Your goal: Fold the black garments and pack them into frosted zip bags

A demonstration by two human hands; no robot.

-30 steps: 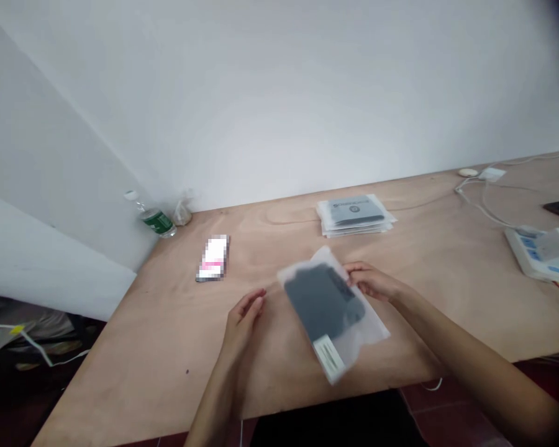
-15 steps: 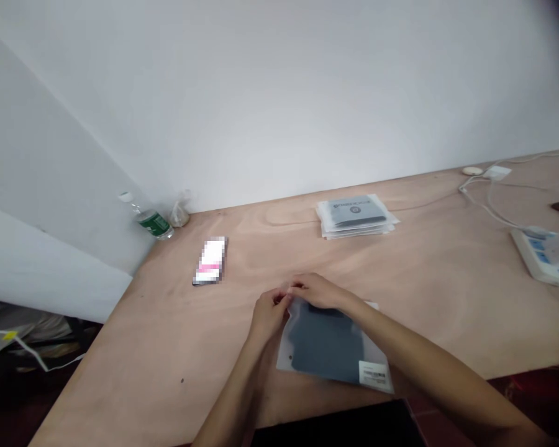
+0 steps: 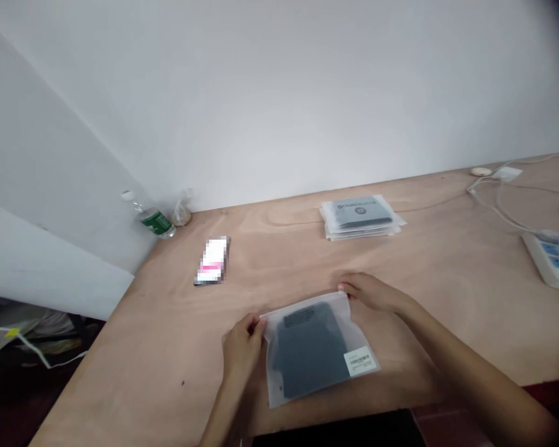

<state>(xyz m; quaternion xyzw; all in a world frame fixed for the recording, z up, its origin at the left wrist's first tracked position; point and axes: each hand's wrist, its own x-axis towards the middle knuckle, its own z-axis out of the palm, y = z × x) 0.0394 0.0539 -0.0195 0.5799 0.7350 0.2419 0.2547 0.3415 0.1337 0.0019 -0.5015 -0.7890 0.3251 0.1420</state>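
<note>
A frosted plastic zip bag (image 3: pixel 319 351) lies on the plywood table (image 3: pixel 135 347) in front of me, with a dark grey flat item inside and a white barcode label at its lower right. My left hand (image 3: pixel 242 344) grips the bag's upper left corner. My right hand (image 3: pixel 370 292) pinches the far end of its top edge. The bag's lower edge rests near the table's front edge.
A stack of similar bags (image 3: pixel 359 217) lies at the back. To the left are a pixelated phone (image 3: pixel 212 261), a green-labelled water bottle (image 3: pixel 153 220) and a small clear bag (image 3: pixel 181 211). A white power strip (image 3: pixel 549 257) and cables (image 3: pixel 498 198) sit at the right.
My hands have moved apart from their close position on the bag's top edge to its two upper corners. The bag has turned and lies flatter, its label now at the lower right.
</note>
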